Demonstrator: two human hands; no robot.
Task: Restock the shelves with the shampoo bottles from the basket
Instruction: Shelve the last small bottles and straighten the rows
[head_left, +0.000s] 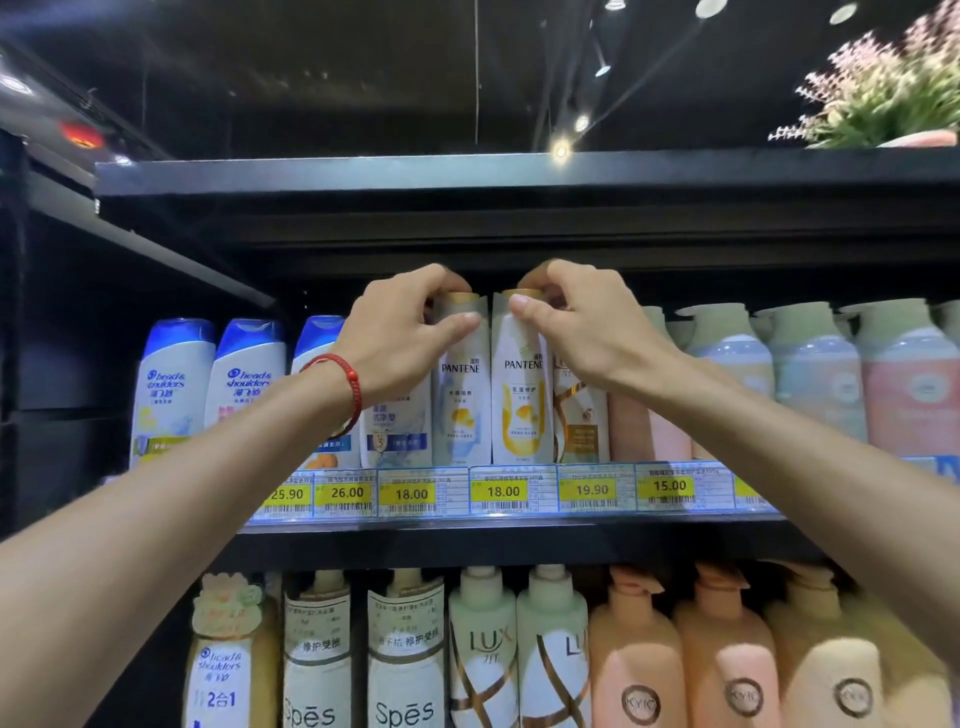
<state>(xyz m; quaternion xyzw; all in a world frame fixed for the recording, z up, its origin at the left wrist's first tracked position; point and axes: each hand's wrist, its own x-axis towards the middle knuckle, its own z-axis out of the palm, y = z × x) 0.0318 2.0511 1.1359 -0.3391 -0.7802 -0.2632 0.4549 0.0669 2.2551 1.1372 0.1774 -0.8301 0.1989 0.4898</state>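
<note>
Pinching with the left hand (400, 332) the top of a gold-capped white plastic Pantene bottle with a blue label (460, 410); pinching with the right hand (582, 322) the top of a gold-capped white Pantene bottle with a yellow label (519, 410). Both upright, side by side between the hands, on the black shelf (498, 540) below the wrists. Left of the left hand, blue-capped white bottles (171, 384).

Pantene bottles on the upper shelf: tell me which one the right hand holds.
The yellow-labelled Pantene bottle; the right hand pinches its top. The left hand holds the blue-labelled bottle.
</note>
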